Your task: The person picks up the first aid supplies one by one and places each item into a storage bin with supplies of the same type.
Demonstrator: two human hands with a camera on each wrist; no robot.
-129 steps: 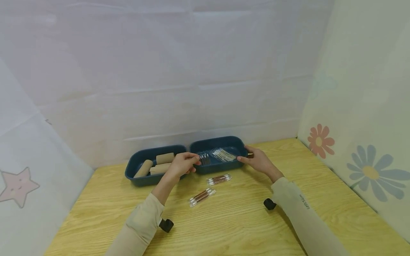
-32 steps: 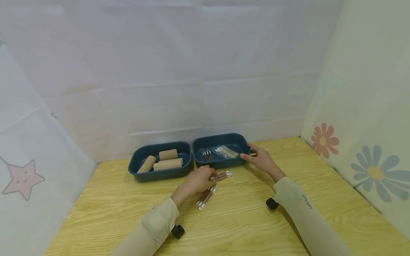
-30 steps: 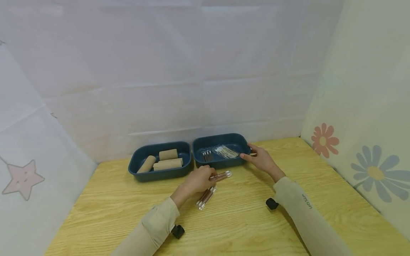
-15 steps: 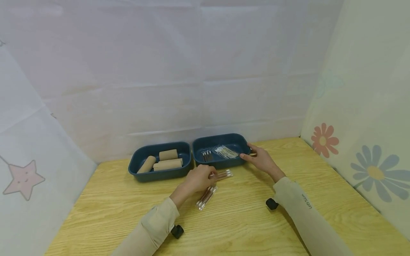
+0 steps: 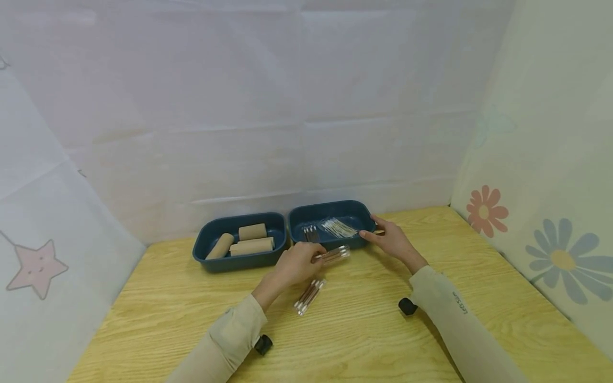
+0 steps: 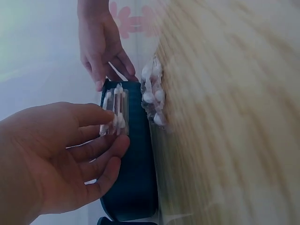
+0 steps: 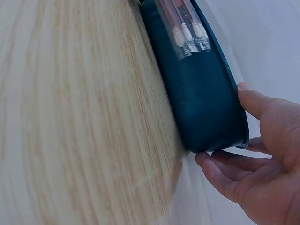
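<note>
My left hand [image 5: 298, 261] pinches a clear packet of brown-stick cotton swabs [image 5: 337, 254] between thumb and fingers. The packet overlaps the front wall of the right blue storage bin [image 5: 330, 209] in the head view. My right hand [image 5: 394, 242] grips that bin's right end, thumb at the rim [image 7: 228, 70] and fingers round the end wall. Inside the bin lie a packet of dark-stick swabs [image 5: 311, 232] and a bunch of white-stick swabs [image 5: 339, 227]. Another packet of brown-stick swabs [image 5: 309, 297] lies on the wooden table, nearer to me.
Next to the right bin, on its left, stands a second blue bin [image 5: 254, 260] holding three tan cardboard rolls [image 5: 253, 246]. White printed sheets [image 5: 306, 159] rise behind the table [image 5: 364, 330] and at its sides.
My left hand has come from the right bin to a packet on the table, pinched it and raised it towards the bin. The nearer packet has turned. My right hand stays at the bin.
</note>
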